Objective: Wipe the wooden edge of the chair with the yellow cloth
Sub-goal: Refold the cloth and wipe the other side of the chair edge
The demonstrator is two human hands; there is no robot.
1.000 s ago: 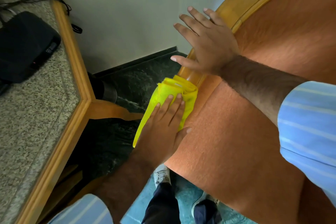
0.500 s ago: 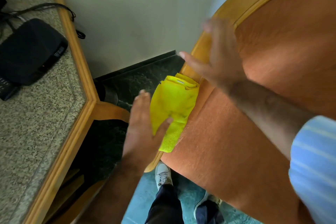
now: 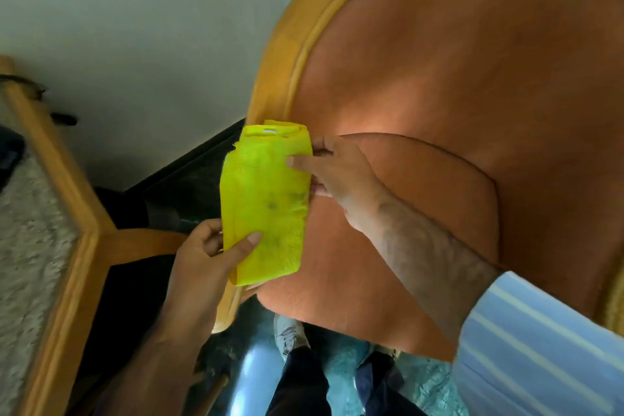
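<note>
Yellow cloth [image 3: 266,203], its small white label [image 3: 269,130] unreadable, lay over the chair's wooden edge [image 3: 270,91]; left hand [image 3: 202,263] and right hand [image 3: 337,176] each pinched it.

cloth [image 3: 266,199] is bright yellow with a few dark smudgy spots; chair upholstery [image 3: 472,84] is a burnt orange, its wooden edge [image 3: 290,54] honey-gold; sleeve [image 3: 547,348] is light blue with white stripes; table top [image 3: 30,233] is speckled grey stone with a light wood rim; wall [image 3: 135,27] pale, floor [image 3: 189,186] dark greenish
</note>
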